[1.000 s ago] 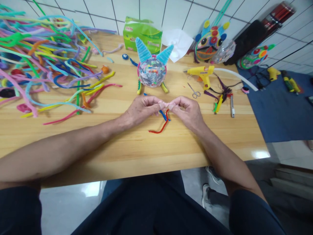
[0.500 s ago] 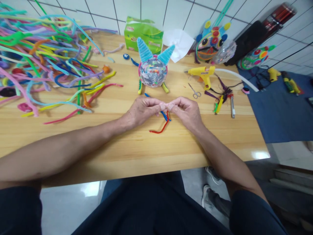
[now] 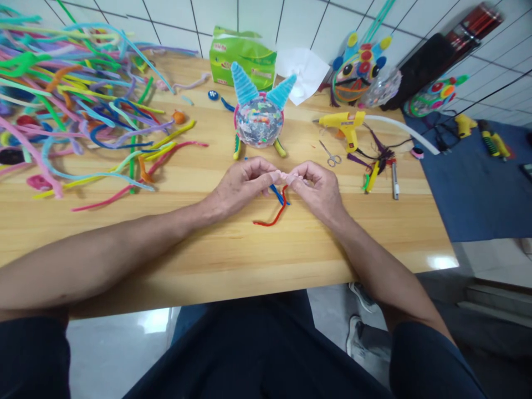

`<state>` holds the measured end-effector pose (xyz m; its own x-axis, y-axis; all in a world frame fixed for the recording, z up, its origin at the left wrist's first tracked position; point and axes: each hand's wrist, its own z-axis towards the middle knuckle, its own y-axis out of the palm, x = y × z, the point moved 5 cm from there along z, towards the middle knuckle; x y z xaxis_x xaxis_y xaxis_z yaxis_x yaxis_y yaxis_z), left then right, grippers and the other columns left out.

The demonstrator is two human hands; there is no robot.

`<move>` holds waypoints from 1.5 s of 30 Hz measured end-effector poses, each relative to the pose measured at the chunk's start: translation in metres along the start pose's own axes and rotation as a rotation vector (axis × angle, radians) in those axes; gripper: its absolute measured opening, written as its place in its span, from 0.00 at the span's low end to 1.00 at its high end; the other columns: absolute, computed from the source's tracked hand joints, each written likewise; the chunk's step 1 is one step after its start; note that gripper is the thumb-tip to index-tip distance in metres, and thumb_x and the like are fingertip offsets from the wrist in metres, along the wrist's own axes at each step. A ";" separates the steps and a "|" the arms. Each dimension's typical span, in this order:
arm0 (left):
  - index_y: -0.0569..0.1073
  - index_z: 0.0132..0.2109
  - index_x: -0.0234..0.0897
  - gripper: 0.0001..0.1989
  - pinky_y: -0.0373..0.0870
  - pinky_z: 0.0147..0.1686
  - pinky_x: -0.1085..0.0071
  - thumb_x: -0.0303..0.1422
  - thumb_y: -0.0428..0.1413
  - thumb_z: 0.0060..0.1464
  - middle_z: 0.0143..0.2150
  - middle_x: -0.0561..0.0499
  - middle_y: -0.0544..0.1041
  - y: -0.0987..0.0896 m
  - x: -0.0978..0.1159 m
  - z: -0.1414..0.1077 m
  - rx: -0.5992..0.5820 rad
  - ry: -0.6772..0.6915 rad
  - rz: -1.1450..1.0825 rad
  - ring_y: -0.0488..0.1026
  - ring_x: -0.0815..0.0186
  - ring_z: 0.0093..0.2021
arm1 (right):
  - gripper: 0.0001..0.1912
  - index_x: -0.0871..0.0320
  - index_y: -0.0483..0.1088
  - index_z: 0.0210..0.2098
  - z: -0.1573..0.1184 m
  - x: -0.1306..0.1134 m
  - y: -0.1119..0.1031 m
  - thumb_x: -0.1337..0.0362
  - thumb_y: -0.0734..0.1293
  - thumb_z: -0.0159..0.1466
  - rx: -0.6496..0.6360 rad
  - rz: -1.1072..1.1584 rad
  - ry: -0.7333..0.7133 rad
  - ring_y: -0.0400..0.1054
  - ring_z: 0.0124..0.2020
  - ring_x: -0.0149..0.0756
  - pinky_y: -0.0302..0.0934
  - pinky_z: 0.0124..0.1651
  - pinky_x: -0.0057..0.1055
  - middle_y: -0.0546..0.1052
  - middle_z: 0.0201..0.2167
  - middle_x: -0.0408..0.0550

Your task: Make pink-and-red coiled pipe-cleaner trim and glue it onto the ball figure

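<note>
Between them, my left hand [image 3: 249, 184] and my right hand [image 3: 316, 188] pinch a short twisted pink pipe cleaner [image 3: 284, 175], one end each. Its far ends are partly covered by my fingers. Below it a bent red pipe cleaner [image 3: 274, 221] lies on the table, crossing a blue pipe cleaner [image 3: 277, 195] that my left hand partly hides. Just beyond my hands stands a round clear figure [image 3: 260, 123] filled with colourful bits, with two light-blue wrapped ears [image 3: 244, 84] and short yellow-green feet.
A large heap of pipe cleaners [image 3: 78, 111] covers the left of the wooden table [image 3: 199, 266]. Small scissors [image 3: 331, 155], a yellow glue gun [image 3: 347, 127] and a cutter [image 3: 395, 182] lie to the right. A green tissue pack [image 3: 243, 58] and another decorated figure [image 3: 356, 77] stand behind.
My hands have drawn slightly apart, so more of the twisted pink pipe cleaner shows between my fingertips. The red and blue pipe cleaners stay put.
</note>
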<state>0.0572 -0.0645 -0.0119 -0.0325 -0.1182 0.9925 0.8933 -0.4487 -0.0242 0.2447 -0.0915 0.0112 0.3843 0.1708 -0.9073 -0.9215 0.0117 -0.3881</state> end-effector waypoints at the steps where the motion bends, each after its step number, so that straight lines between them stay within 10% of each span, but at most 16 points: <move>1: 0.83 0.42 0.36 0.21 0.77 0.32 0.73 0.52 0.68 0.64 0.38 0.47 0.88 0.000 0.001 0.000 -0.005 0.015 0.019 0.79 0.68 0.30 | 0.14 0.53 0.75 0.31 0.000 0.000 0.001 0.52 0.76 0.64 -0.011 0.010 -0.002 0.68 0.30 0.33 0.63 0.34 0.31 0.76 0.27 0.41; 23: 0.84 0.37 0.36 0.17 0.70 0.34 0.72 0.43 0.60 0.68 0.32 0.50 0.84 0.003 0.007 -0.006 -0.111 0.132 0.329 0.77 0.66 0.32 | 0.11 0.54 0.76 0.30 -0.003 0.000 0.007 0.56 0.73 0.66 -0.127 -0.097 -0.066 0.65 0.27 0.31 0.60 0.33 0.32 0.77 0.25 0.41; 40: 0.80 0.36 0.36 0.18 0.65 0.25 0.75 0.48 0.70 0.59 0.28 0.52 0.80 -0.004 -0.009 0.003 0.076 -0.036 -0.045 0.69 0.72 0.24 | 0.13 0.55 0.77 0.37 0.004 0.008 -0.008 0.55 0.79 0.61 -0.107 0.155 0.081 0.77 0.31 0.33 0.72 0.38 0.32 0.83 0.31 0.43; 45: 0.80 0.37 0.35 0.20 0.68 0.25 0.76 0.49 0.71 0.58 0.31 0.51 0.82 -0.003 -0.005 0.002 0.075 -0.050 -0.134 0.70 0.73 0.24 | 0.13 0.53 0.75 0.36 -0.004 0.005 0.005 0.51 0.75 0.66 -0.215 0.218 0.185 0.71 0.20 0.34 0.68 0.26 0.33 0.79 0.23 0.39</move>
<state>0.0561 -0.0607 -0.0169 -0.1327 -0.0168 0.9910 0.9136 -0.3899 0.1157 0.2424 -0.0943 0.0046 0.2019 -0.0354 -0.9788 -0.9577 -0.2165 -0.1897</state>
